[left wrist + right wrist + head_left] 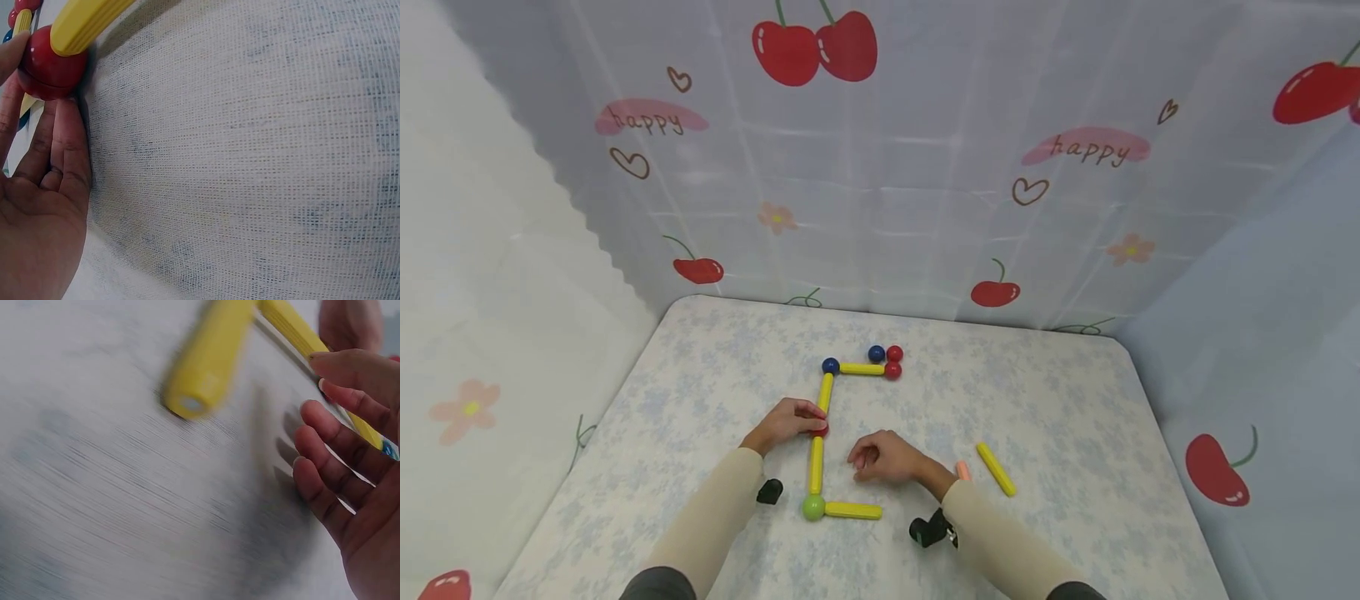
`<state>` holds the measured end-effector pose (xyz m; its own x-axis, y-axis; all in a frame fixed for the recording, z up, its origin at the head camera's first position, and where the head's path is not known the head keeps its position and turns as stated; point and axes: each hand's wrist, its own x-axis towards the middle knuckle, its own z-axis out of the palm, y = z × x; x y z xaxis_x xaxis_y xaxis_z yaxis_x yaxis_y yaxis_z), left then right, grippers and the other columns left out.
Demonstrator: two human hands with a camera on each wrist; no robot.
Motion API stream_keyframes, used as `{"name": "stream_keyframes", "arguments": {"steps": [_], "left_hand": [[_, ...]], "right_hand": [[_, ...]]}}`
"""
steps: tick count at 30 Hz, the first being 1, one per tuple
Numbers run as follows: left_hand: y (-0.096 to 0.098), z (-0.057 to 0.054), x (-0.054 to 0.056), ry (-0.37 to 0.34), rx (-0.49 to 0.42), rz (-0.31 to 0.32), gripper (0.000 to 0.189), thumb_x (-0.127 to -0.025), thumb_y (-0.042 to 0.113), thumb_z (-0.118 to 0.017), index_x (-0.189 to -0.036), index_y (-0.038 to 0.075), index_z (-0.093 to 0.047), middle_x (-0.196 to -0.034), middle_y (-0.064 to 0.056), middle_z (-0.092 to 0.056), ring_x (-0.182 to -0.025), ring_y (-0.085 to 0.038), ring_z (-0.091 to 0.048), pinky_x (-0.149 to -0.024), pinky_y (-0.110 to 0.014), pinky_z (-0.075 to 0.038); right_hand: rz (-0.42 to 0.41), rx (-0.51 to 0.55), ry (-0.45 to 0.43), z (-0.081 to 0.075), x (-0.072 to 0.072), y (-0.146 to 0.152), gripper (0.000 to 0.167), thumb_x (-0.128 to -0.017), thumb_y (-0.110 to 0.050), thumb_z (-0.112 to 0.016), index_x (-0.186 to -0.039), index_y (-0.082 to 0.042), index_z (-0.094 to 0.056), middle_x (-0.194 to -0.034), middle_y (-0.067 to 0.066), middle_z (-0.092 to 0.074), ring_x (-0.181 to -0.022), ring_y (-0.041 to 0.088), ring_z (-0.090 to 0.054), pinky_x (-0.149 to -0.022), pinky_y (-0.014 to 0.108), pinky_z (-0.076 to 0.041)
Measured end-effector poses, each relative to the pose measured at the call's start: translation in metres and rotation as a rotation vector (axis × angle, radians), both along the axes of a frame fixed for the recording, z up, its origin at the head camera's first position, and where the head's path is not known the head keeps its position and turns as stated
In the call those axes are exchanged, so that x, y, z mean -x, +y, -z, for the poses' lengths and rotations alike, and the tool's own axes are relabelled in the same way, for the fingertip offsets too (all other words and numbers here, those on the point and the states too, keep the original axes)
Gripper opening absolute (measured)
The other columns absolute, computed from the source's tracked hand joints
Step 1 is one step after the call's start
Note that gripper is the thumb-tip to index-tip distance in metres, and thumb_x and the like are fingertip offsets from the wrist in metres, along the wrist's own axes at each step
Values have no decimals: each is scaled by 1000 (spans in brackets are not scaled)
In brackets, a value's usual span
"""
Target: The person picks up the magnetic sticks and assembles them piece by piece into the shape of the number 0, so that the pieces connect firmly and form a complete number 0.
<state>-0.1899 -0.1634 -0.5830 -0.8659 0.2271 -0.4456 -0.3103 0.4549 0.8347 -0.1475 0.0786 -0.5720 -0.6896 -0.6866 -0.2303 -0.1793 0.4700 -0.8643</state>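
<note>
My left hand pinches a red ball between thumb and fingers, at the joint of two yellow sticks. The upper yellow stick runs to a blue ball, from which another yellow stick reaches right to a red ball. The lower yellow stick leads down to a green ball, and a last yellow stick points right from it, its free end showing a metal tip. Just right of this shape, my right hand hovers with loosely bent fingers, holding nothing.
A loose blue ball and a red ball sit beside the shape's top right end. To the right lie a loose yellow stick and an orange stick, partly hidden by the right arm. Curtains surround the table.
</note>
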Motion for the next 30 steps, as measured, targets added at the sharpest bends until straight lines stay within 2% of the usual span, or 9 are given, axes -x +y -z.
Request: {"name": "stream_keyframes", "arguments": {"steps": [5,8,12,16,19,21,25,30], "left_hand": [[0,-1,0,-12,14,-10,18,-86,16,-73,-99,4,-70,-86,-3,-71,-77,-14,-64,-76,-29,-53],[0,0,0,-12,12,-7,18,-86,16,-73,-99,4,-70,-86,-3,-71,-76,-14,-64,-76,-29,-53],[0,1,1,-11,18,-3,18,-86,16,-73,-99,4,-71,-86,-2,-71,-76,-14,-63,-77,-30,-53],[2,0,2,-8,11,7,19,-87,16,-73,-101,3,-71,-87,-3,-71,-77,-13,-64,-77,-30,-54],[2,-1,3,-1,-8,45,22,-87,17,-73,-102,2,-71,-88,-3,-71,-78,-13,-64,-78,-30,-54],[0,-1,2,-4,-13,62,23,-87,18,-73,-104,2,-70,-89,-3,-71,-79,-13,-64,-79,-30,-54],[-4,-2,1,5,-3,64,23,-87,16,-72,-104,1,-70,-90,-3,-71,-79,-14,-64,-80,-31,-54],[-7,-3,1,17,-21,53,24,-87,17,-73,-105,1,-71,-90,-3,-72,-80,-13,-65,-81,-31,-54]], "right_hand": [[224,-15,49,-7,35,18,18,-87,-13,-72,-103,-4,-70,-83,-2,-62,-73,11,-54,-61,23,-47],[412,-4,52,-12,54,28,18,-88,-13,-71,-103,-3,-70,-85,2,-62,-73,15,-54,-61,26,-48],[643,62,45,-19,76,38,16,-87,-12,-72,-100,-3,-69,-89,6,-63,-75,19,-56,-64,29,-50],[792,65,71,-22,94,44,17,-88,-12,-71,-102,-3,-68,-94,9,-61,-84,23,-54,-70,31,-49],[873,30,61,-19,104,45,21,-88,-12,-71,-107,-4,-67,-102,11,-59,-91,26,-53,-76,35,-48],[904,21,19,-17,110,42,25,-88,-13,-71,-112,-5,-66,-111,13,-58,-98,28,-53,-83,38,-48],[913,22,-56,-13,118,31,35,-90,-16,-70,-123,-8,-62,-128,15,-54,-112,31,-51,-96,42,-46],[951,11,-80,-7,125,18,42,-91,-18,-68,-131,-11,-58,-136,16,-49,-120,33,-48,-98,42,-46]]}}
